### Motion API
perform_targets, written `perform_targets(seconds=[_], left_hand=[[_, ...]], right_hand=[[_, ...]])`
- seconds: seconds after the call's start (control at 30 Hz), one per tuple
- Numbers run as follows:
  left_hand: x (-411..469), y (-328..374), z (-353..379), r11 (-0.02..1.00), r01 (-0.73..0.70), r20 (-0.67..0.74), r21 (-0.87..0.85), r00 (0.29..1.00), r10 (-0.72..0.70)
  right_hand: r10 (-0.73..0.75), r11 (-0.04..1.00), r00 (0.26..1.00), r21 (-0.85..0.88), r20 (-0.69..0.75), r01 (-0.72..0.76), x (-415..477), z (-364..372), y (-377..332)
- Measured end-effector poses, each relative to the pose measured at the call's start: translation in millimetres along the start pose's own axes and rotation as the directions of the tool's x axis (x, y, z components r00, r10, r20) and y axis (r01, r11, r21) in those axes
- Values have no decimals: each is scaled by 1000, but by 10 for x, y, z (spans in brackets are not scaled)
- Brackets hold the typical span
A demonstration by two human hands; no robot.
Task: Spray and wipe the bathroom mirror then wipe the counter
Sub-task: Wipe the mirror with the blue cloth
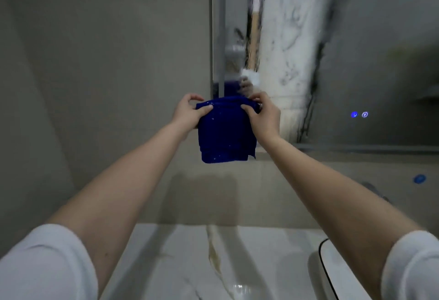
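Note:
A dark blue cloth (225, 133) hangs folded in front of the mirror's lower left corner. My left hand (188, 113) pinches its upper left edge and my right hand (262, 114) pinches its upper right edge, both arms stretched forward. The mirror (332, 50) fills the upper right, streaked and misted with wet smears. The white marbled counter (190, 264) lies below my arms.
A white basin with a dark rim (325, 266) sits at the lower right of the counter. Two small lit touch buttons (359, 114) glow on the mirror. A blue round object (419, 178) shows at the right on the backsplash. A beige wall (107, 62) stands to the left.

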State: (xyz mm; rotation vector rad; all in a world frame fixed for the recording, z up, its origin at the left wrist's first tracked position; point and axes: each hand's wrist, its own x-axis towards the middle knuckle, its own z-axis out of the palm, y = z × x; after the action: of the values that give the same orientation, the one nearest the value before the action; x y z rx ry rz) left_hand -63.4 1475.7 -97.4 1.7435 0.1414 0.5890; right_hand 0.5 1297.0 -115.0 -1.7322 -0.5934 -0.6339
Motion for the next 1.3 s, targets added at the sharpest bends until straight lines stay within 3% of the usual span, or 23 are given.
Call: perform_targets(seconds=[0.4, 0.57, 0.73, 1.0, 1.3], left_hand=[[257, 1674, -157, 898, -439, 33, 29, 898, 438], [358, 2144, -152, 855, -515, -23, 58, 856, 517], [438, 2492, -273, 801, -546, -3, 247, 826, 564], [736, 2567, -225, 831, -492, -70, 259, 849, 524], [1226, 2439, -23, 833, -503, -136, 231, 831, 540]], right_hand=[[-370, 926, 899, -20, -233, 376, 1140, -548, -1129], [-452, 887, 846, -40, -284, 460, 1474, -711, -1353], [-512, 857, 830, -64, -221, 512, 1690, -782, -1422], [-514, 855, 837, -35, -191, 517, 2077, -654, -1358], [-309, 943, 897, 18, -318, 331, 2358, -421, -1267]])
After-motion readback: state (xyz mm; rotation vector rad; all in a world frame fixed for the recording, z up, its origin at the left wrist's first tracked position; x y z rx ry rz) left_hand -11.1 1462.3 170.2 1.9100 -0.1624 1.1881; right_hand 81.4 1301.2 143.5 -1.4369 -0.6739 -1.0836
